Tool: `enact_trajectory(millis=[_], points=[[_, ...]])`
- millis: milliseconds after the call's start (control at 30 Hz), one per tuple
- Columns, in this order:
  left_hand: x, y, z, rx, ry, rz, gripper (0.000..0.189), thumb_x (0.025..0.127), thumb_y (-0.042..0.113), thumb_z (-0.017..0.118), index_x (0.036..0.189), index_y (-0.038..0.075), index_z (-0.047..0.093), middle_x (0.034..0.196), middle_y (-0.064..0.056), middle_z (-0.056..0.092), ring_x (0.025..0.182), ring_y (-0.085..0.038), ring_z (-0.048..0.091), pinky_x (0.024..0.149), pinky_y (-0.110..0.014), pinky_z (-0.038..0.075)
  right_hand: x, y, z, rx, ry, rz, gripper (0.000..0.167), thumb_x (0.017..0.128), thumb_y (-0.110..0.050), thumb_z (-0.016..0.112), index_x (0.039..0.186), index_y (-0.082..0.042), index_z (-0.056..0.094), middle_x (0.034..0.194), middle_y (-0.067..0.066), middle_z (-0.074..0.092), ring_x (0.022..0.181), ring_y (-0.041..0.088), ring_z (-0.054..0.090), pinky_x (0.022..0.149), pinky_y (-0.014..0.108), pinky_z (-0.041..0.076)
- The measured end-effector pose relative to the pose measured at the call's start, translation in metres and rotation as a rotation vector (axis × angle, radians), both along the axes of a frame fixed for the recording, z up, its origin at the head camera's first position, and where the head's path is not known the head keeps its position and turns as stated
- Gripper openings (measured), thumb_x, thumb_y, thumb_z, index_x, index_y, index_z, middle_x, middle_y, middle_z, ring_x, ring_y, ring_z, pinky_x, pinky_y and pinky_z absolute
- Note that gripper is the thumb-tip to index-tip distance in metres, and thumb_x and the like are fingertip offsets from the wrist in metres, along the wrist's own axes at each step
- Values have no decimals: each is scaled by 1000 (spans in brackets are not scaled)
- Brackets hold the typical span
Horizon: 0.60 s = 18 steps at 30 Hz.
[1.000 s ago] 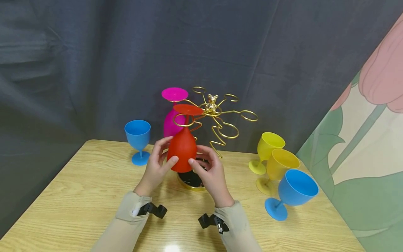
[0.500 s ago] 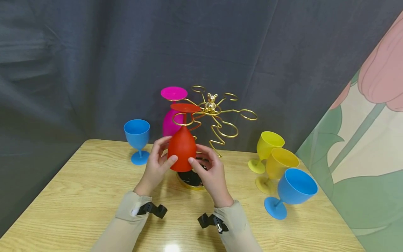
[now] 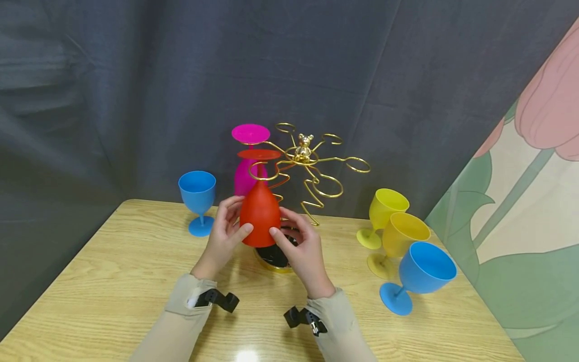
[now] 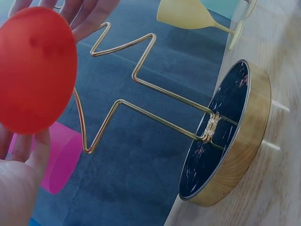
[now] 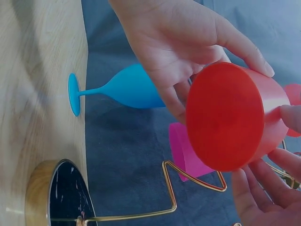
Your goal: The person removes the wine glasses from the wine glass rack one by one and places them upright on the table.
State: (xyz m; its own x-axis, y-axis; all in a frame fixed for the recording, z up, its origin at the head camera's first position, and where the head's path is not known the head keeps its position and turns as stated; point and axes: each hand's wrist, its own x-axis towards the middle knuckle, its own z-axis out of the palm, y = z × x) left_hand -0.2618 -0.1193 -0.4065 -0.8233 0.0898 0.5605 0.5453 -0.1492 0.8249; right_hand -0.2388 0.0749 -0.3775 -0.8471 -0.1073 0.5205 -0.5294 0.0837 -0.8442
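A red goblet (image 3: 260,213) is upside down, its bowl between my two hands and its foot uppermost. My left hand (image 3: 221,239) grips the bowl's left side, thumb in front; my right hand (image 3: 300,246) pinches the right side. The goblet's stem overlaps the front-left ring of a gold wire rack (image 3: 264,179), and its foot is above that ring. In the right wrist view the bowl's mouth (image 5: 225,117) faces the camera. Behind it, a magenta goblet (image 3: 251,133) hangs upside down from another ring.
A gold bear (image 3: 304,148) tops the rack, whose round black base (image 3: 273,256) stands on the wooden table (image 3: 113,281). One blue goblet (image 3: 197,193) stands at left. At right are a yellow goblet (image 3: 386,208), an amber goblet (image 3: 404,235) and another blue goblet (image 3: 425,269).
The red goblet's foot and stem have shifted a little left relative to the ring, with both hands still on the bowl. The rack and the other goblets have stayed put.
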Motion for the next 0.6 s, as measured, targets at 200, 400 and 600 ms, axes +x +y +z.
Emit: enact_trajectory(millis=[200,400,600], points=[[-1,-4,-2,3,-26,-30,68,96,15,68,150,1,29,147,-14,43,134,-22,43,109,-23,42,1,0,1,28,16,-6,45,90,-9,77,133,-10,66,121,10,63,108,25,63,97,36,55],[-2,-6,-2,22,-33,-77,77,94,28,73,151,0,29,143,-13,43,127,-19,52,104,-25,48,1,0,0,50,17,1,45,90,-9,78,133,-10,66,123,10,62,109,24,63,98,37,55],[-3,-9,-3,4,-52,-116,78,93,28,74,151,2,28,146,-17,41,128,-17,51,103,-26,49,1,1,0,73,12,19,48,89,-7,79,134,-10,65,123,10,61,111,24,62,99,36,54]])
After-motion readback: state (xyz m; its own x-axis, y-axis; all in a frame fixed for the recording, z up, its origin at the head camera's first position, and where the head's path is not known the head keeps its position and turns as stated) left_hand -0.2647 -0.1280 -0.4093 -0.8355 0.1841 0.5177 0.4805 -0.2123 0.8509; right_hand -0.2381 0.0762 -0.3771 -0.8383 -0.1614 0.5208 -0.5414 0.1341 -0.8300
